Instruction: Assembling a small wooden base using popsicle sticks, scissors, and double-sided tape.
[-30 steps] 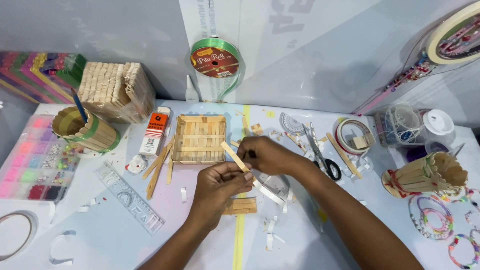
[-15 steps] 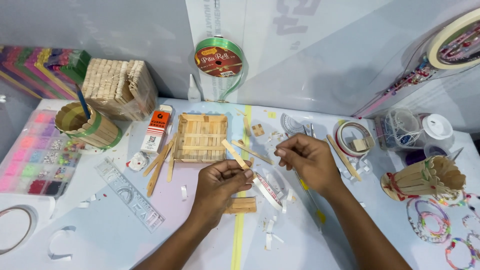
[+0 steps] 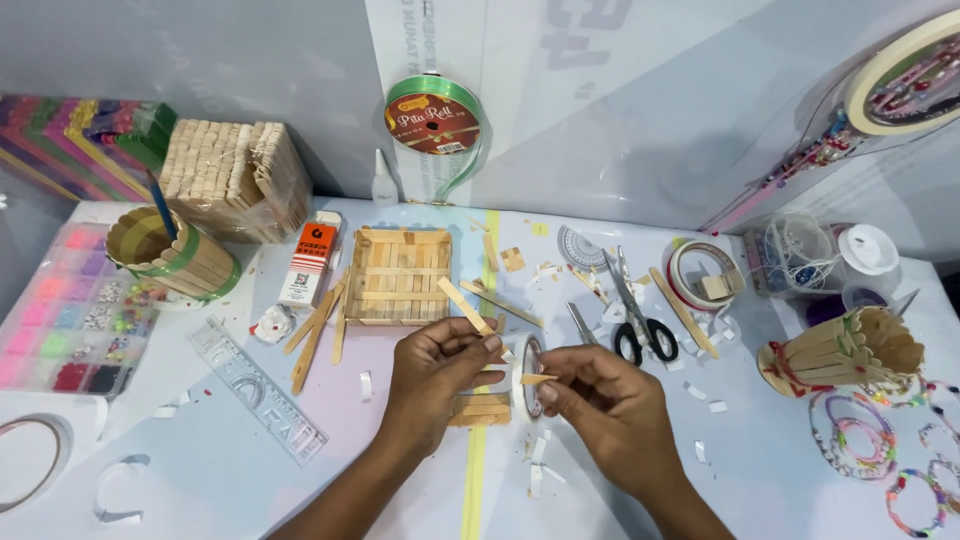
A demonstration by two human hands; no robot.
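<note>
My left hand (image 3: 432,372) holds a flat wooden craft stick (image 3: 463,304) that points up and to the left. My right hand (image 3: 600,408) holds a roll of white tape (image 3: 524,374) on edge and pinches a small bit of wood between thumb and finger against the roll. Both hands meet at the middle of the table. A short stack of sticks (image 3: 481,408) lies under them. A square panel of glued sticks (image 3: 398,275) lies just beyond the left hand.
Scissors (image 3: 634,315) and a second tape roll (image 3: 702,273) lie to the right, a stick-built cup (image 3: 840,350) further right. A clear ruler (image 3: 257,389), a glue box (image 3: 308,263), a stick pot (image 3: 170,254) and a bead tray (image 3: 68,320) lie left. Paper scraps litter the table.
My right hand has come back from the far side toward me and now grips the tape roll beside my left hand. The left hand has kept its stick.
</note>
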